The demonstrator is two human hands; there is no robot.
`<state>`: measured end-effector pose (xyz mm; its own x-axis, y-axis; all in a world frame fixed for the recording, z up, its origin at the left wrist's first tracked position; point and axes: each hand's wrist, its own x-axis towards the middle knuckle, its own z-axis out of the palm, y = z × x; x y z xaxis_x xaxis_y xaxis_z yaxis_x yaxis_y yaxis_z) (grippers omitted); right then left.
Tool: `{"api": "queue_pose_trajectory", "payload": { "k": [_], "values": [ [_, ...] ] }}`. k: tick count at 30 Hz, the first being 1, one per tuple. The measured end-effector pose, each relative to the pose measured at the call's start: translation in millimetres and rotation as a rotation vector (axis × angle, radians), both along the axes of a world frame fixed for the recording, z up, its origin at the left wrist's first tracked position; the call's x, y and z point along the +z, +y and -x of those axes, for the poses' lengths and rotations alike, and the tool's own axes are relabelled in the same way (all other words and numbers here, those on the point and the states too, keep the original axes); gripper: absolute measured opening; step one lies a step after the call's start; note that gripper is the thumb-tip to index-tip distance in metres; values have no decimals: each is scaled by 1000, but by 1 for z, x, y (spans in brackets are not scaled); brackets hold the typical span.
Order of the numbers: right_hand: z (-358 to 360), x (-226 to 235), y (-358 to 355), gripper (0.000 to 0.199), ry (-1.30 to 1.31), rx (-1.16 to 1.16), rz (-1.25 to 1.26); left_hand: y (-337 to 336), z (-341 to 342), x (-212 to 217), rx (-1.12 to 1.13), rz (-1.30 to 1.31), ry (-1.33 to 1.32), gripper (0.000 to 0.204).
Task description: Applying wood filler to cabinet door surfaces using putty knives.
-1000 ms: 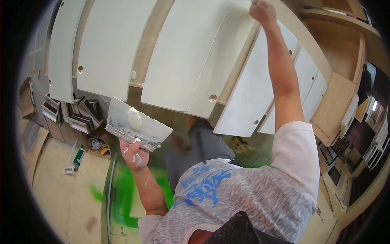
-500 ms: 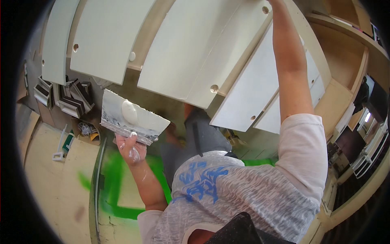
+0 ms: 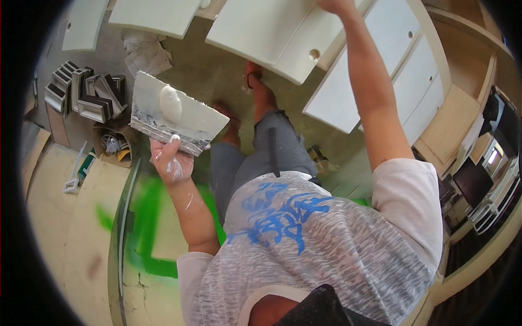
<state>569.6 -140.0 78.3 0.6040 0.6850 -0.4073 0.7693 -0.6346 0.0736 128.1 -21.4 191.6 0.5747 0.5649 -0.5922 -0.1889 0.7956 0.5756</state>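
Observation:
My left hand is closed round the lower edge of a wide putty board, thumb on its front. The board is flat, pale and smeared grey along the bottom, with a ragged upper edge. A white lump of putty sits on its face, and white smears mark my fingers and wrist. My right arm stretches far forward. At the top edge of the picture my right hand is over a white panel that has a round hole near its corner. Its fingers are cut off by the frame, so what it holds is hidden.
More white panels lie to the left, and others to the right. Dark-and-white frame pieces are stacked on the floor at left, near a cardboard box. Green paint marks a pale board. Wooden shelving stands at right.
The view has tipped downward, so the panels sit higher and my legs and feet show more. My right hand appears further left over the panel. My left hand still grips the putty board.

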Motion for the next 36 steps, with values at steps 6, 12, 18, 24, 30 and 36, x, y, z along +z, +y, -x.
{"api": "queue_pose_trajectory", "payload": {
  "k": [6, 12, 18, 24, 30, 36],
  "values": [
    [126, 8, -10, 27, 117, -79, 58, 1, 48, -1, -104, -55, -5, 54],
    [203, 25, -32, 29, 178, -150, -78, 4, 83, -6, -124, -51, -31, 51],
    [253, 134, -58, 27, 246, -197, -796, -1, 79, 1, -111, -40, -200, 48],
    [285, 230, -52, 23, 310, 302, -1351, -12, 3, 34, -183, 92, -437, 49],
    [292, 258, -50, 30, 358, 516, -1422, -17, -40, 88, -335, 95, -677, 47],
    [257, 237, -49, 37, 211, 417, -1162, -6, -56, 72, -314, -26, -573, 49]
  ]
}}
